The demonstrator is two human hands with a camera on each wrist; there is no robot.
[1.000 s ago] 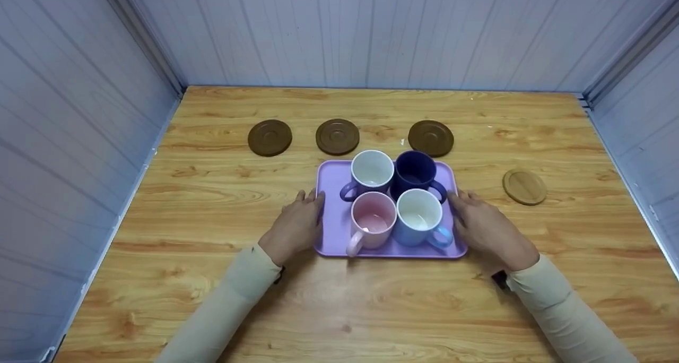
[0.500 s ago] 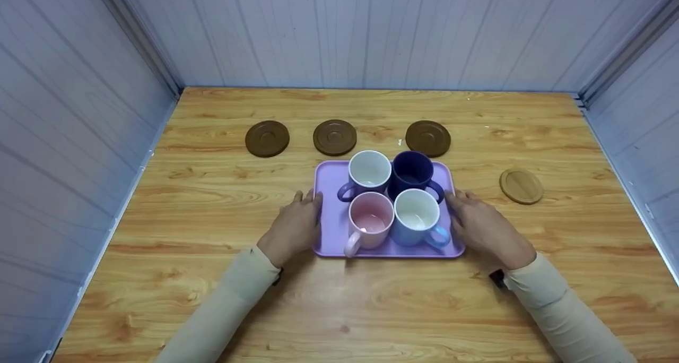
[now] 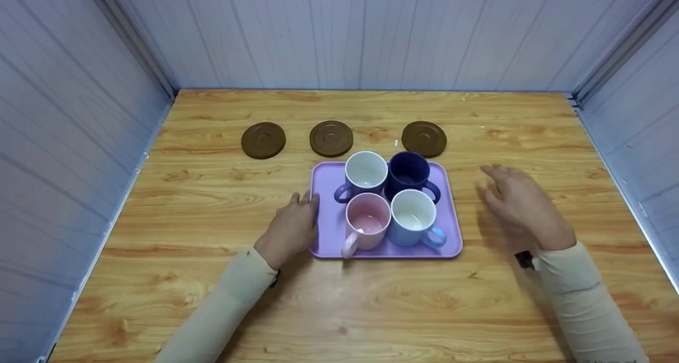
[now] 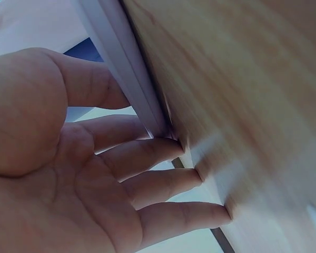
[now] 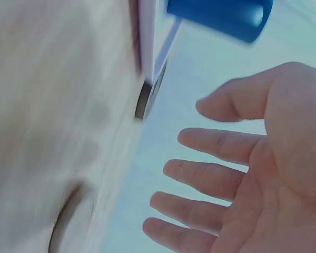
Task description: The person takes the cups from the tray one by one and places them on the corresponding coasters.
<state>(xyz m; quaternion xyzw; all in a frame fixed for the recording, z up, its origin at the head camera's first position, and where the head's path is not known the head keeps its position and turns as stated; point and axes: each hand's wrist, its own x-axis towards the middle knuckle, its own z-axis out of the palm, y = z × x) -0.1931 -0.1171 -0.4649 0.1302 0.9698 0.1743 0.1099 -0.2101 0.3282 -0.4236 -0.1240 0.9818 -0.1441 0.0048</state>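
Note:
A lilac tray [image 3: 330, 214] holds a white-lined mug [image 3: 366, 171], a navy mug [image 3: 409, 167], a pink mug [image 3: 367, 214] and a light blue mug [image 3: 412, 212]. My left hand [image 3: 289, 227] touches the tray's left edge; in the left wrist view that hand [image 4: 89, 158] has its fingers extended, fingertips on the table and thumb by the rim. To the right of the tray, my right hand [image 3: 528, 206] is raised off it, holding nothing. Its fingers are spread in the right wrist view, where a blue mug [image 5: 221, 16] shows above.
Three dark brown round coasters [image 3: 263, 140] [image 3: 331, 138] [image 3: 424, 139] lie in a row behind the tray. A blurred round edge [image 5: 66, 216] shows on the table in the right wrist view. Pale panel walls [image 3: 339, 34] enclose the table at the back and both sides.
My right hand has let go of the tray's right edge and moved right, now covering the spot where the light wooden coaster showed. My left hand has stayed at the tray.

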